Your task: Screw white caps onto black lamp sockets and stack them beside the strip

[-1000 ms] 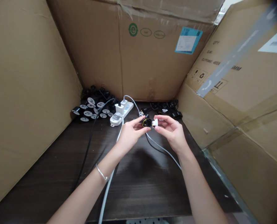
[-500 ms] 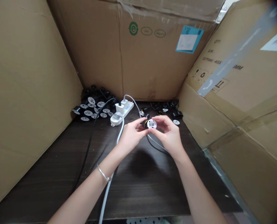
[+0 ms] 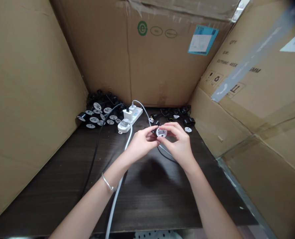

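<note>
Fingers (image 3: 147,132) of left hand (image 3: 141,144) and right hand (image 3: 179,144) clamped on white round plug (image 3: 161,132), held above dark worktop (image 3: 149,202). White cable (image 3: 120,186) runs past left wrist to power strip (image 3: 135,116); pile of black-and-white plugs (image 3: 96,116) beyond, against cardboard box (image 3: 162,66).

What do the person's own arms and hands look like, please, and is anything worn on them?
Both forearms are bare, with no sleeves showing, and the left hand and right hand wear no gloves. A thin plain silver bangle circles the left wrist; the right wrist shows no band or bracelet.
</note>
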`<state>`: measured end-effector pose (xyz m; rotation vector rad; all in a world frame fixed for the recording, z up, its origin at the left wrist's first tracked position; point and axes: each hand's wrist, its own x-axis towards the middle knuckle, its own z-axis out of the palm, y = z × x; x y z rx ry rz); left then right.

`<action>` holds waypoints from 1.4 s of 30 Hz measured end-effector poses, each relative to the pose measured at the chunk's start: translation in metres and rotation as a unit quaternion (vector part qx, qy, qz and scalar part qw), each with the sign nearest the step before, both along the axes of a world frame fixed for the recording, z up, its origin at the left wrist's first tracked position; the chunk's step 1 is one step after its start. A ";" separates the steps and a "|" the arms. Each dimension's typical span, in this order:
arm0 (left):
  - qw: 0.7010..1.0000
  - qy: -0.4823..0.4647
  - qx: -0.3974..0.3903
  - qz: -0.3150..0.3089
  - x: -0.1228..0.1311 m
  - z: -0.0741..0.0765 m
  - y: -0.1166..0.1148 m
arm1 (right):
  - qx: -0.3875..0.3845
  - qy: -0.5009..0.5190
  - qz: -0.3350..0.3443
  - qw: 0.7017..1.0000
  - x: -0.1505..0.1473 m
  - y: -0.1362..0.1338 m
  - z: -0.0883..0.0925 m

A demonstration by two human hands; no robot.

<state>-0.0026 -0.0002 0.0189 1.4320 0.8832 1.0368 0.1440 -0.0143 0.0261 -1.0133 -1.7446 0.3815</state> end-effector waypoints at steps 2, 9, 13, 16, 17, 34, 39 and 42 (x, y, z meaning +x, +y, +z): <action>1.000 -0.011 -0.025 -0.001 0.000 0.005 -0.001 | 0.003 -0.008 0.003 1.000 0.001 0.000 0.000; 0.981 -0.094 -0.166 0.034 0.000 0.016 -0.003 | 0.004 -0.020 0.015 1.000 -0.002 0.001 -0.004; 0.977 -0.103 -0.181 0.053 0.000 0.014 -0.002 | 0.011 -0.027 0.018 0.999 -0.003 -0.002 -0.003; 0.976 -0.109 -0.178 0.054 -0.001 0.012 -0.002 | 0.017 -0.028 0.017 0.999 -0.004 -0.003 -0.002; 0.976 -0.111 -0.177 0.059 0.000 0.012 -0.002 | 0.018 -0.029 0.017 0.999 -0.004 -0.004 -0.001; 0.977 -0.120 -0.162 0.071 0.002 0.007 -0.002 | 0.024 -0.054 0.003 0.998 -0.003 -0.001 -0.006; 0.978 -0.105 -0.164 0.080 0.002 0.010 -0.002 | 0.018 -0.048 -0.009 0.999 -0.002 0.000 -0.008; 0.981 -0.098 -0.154 0.059 0.001 0.013 -0.004 | 0.022 -0.037 -0.011 0.999 -0.002 0.001 -0.008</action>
